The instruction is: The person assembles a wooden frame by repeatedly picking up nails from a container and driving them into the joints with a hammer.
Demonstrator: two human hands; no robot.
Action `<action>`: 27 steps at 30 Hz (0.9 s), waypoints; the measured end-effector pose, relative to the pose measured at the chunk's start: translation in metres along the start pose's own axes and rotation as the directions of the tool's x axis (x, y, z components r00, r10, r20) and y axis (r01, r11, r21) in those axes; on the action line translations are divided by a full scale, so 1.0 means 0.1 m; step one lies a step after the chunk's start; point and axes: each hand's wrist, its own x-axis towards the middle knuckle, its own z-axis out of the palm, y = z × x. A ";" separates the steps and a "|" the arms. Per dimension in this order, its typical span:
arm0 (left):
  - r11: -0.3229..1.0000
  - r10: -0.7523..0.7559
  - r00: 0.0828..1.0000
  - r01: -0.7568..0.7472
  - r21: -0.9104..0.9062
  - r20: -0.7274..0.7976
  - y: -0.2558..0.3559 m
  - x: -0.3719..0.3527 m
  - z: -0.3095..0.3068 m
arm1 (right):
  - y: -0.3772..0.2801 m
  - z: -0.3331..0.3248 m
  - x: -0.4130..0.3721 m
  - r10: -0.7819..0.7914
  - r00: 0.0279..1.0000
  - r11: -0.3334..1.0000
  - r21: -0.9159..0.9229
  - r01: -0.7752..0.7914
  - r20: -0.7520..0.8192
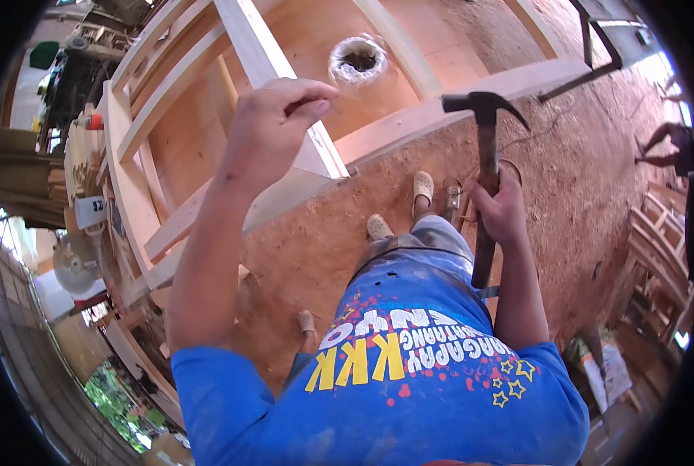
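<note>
My right hand (pixel 502 206) is wrapped around the handle of a claw hammer (pixel 487 144), held upright with its dark head at the top. My left hand (pixel 269 128) is raised above a wooden frame (pixel 312 151), thumb and forefinger pressed together. Whatever is in that pinch, if anything, is too small to make out. Just past the fingertips, a white plastic bag (pixel 343 74) with its rim rolled open sits on a board inside the frame. Its contents look dark and cannot be told apart.
Pale beams (pixel 409 128) of the frame stretch across the front and left. Brown dirt ground (pixel 572 171) lies to the right. A person's dark clothing (pixel 685 155) shows at the far right, above stacked wooden pieces (pixel 662 241). An electric fan (pixel 75 264) stands at left.
</note>
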 end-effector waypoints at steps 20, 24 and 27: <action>0.503 -0.552 0.764 -0.014 0.864 0.334 0.27 0.42 0.83 | 0.38 -0.09 -0.20 0.067 0.868 0.880 0.380 -0.283 0.492; 0.501 -0.528 0.783 -0.026 0.865 0.330 0.20 0.38 0.83 | 0.36 -0.10 -0.16 -0.012 0.813 0.824 0.466 -0.322 0.583; 0.489 -0.541 0.780 -0.014 0.872 0.316 0.20 0.38 0.84 | 0.42 -0.09 -0.17 0.014 0.720 0.804 0.421 -0.421 0.694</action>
